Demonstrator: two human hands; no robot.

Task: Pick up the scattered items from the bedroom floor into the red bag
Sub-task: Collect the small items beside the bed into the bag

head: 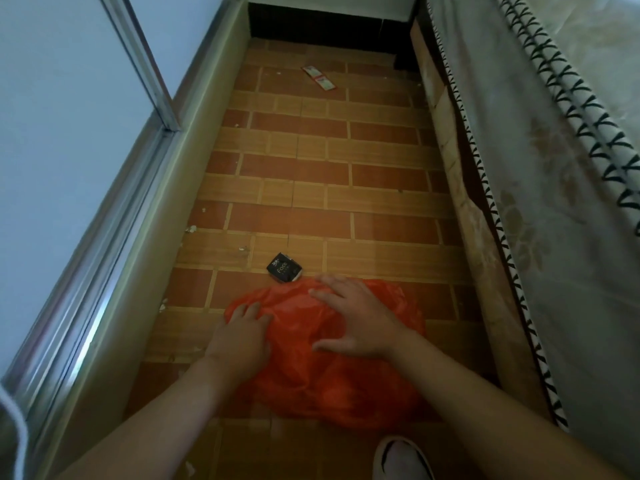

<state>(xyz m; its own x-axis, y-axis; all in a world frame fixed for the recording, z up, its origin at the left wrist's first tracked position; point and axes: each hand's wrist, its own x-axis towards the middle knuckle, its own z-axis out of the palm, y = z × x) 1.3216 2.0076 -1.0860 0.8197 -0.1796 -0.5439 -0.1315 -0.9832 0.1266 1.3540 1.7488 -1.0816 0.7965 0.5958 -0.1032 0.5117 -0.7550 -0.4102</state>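
Observation:
A red plastic bag (311, 372) lies crumpled on the tiled floor in front of me. My left hand (240, 336) rests flat on its left edge with fingers spread. My right hand (353, 315) lies palm down on its upper part, fingers apart and reaching toward a small black packet (284, 268) that sits on the floor just beyond the bag. Farther away near the back wall lies a strip of red and white sachets (318, 77). Neither hand grips anything.
The floor strip (329, 174) is narrow, bounded by a wall with a metal-framed sliding door (104, 237) on the left and a bed with a hanging grey sheet (540, 202) on the right. Small white scraps (191, 229) dot the left edge. My shoe (401, 459) shows at the bottom.

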